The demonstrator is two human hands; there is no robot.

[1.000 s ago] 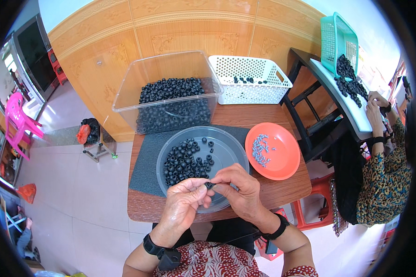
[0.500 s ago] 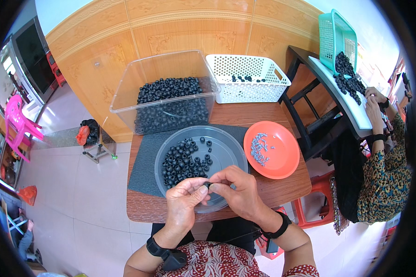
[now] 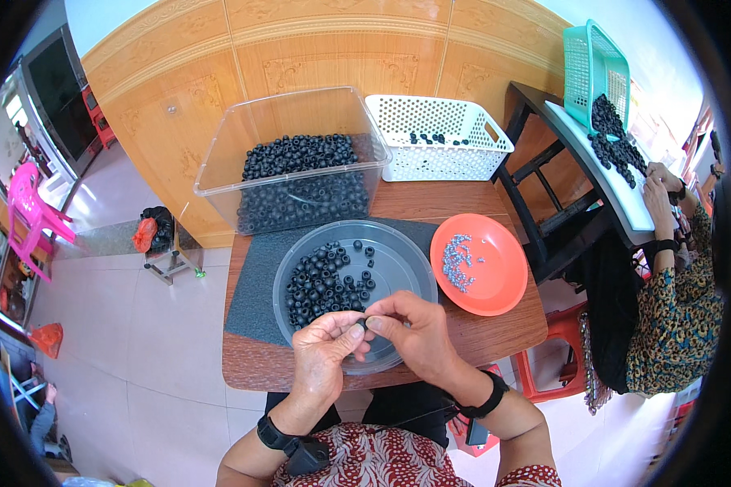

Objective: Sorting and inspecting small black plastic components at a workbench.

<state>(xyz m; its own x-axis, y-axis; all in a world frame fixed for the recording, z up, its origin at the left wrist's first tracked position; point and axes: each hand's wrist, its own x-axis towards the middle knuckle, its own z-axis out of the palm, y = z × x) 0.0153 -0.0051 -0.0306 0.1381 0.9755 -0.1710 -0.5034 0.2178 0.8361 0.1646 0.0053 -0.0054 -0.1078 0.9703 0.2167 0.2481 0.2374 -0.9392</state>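
Observation:
My left hand pinches a small black round piece between thumb and fingers. Against the same piece my right hand closes its thumb and forefinger, and the fingers cover most of it. Both hands are above the near rim of a round grey translucent basin. Black pieces with holes, like large beads, lie heaped in the basin's left half. To the right stands an orange plate with many tiny silvery-grey parts on its left side.
Behind the basin, a clear plastic bin holds many black pieces beside a white perforated basket with several more. A dark mat lies under the basin on the wooden table. At right, another person's hands work near a tipped green basket.
My fingers have shifted slightly around the small black piece; both hands stay over the basin's near rim. The whole view has moved a little.

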